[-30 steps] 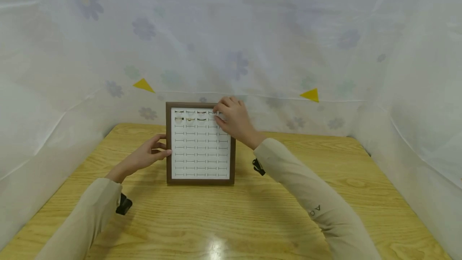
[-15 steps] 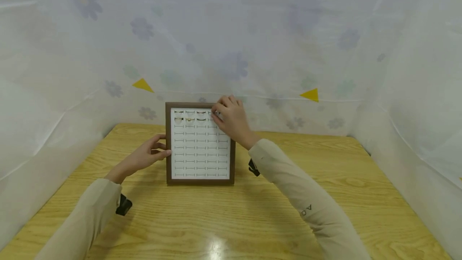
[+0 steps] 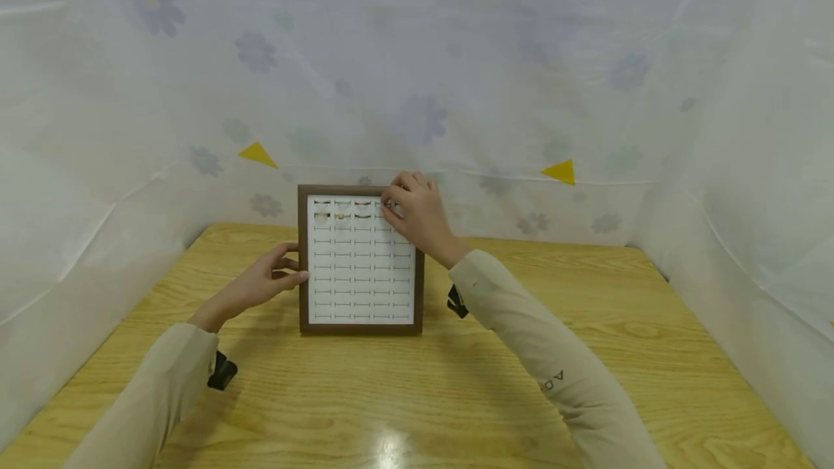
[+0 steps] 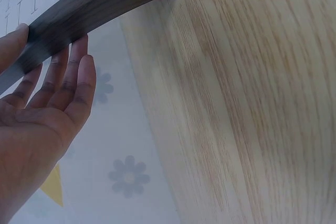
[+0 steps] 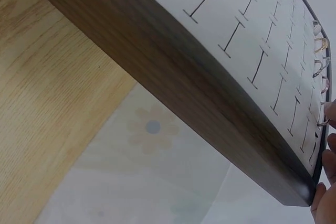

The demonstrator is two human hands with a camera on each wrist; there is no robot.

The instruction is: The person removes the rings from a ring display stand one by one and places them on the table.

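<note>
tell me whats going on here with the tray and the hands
A person sits at a wooden table with a dark-framed ring display tray standing in front of them. The left hand rests with straight fingers against the tray's left edge, steadying it. The right hand is up at the top right corner, fingertips pinching what looks like a small ring at a slot in the upper rows. A few rings already sit in the top two rows; the lower slots are bare.

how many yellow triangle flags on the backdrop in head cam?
2. One yellow triangle sits on the white flowered sheet left of the ring tray; the other yellow triangle is to the right, past the right hand. More may lie outside the frame.
</note>
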